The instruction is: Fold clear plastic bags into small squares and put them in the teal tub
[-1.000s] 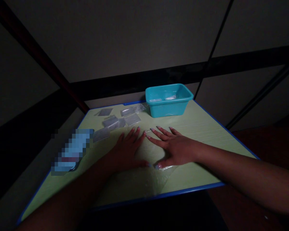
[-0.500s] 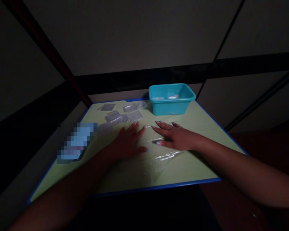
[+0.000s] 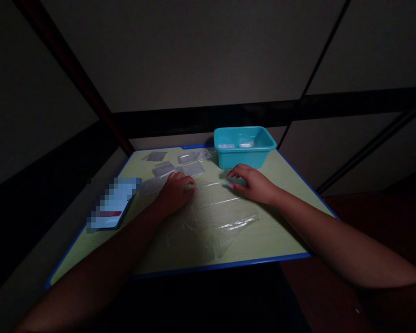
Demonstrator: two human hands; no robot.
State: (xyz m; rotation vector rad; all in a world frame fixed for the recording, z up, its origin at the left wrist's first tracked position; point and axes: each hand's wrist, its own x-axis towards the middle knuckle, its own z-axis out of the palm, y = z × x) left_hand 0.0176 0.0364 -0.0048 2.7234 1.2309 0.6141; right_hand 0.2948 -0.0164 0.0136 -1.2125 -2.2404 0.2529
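A clear plastic bag (image 3: 213, 233) lies spread flat near the front of the table, with creases catching the light. My left hand (image 3: 176, 192) is at its upper left, beside the small folded plastic bags; its fingers curve and its thumb stands apart, with nothing visible in it. Over the sheet's upper right, my right hand (image 3: 253, 182) has loosely bent fingers, thumb apart, and holds nothing. Several small folded plastic bags (image 3: 194, 168) lie at the back left.
A turquoise plastic basket (image 3: 242, 159) with pale packets inside stands at the back right. A phone (image 3: 116, 203) lies at the left edge. The pale table (image 3: 280, 236) has a blue rim, and a panelled wall rises behind it.
Both hands have lifted from lying flat on the plastic and moved apart, the left toward the small bags. Their fingers are now bent. The view has shifted slightly.
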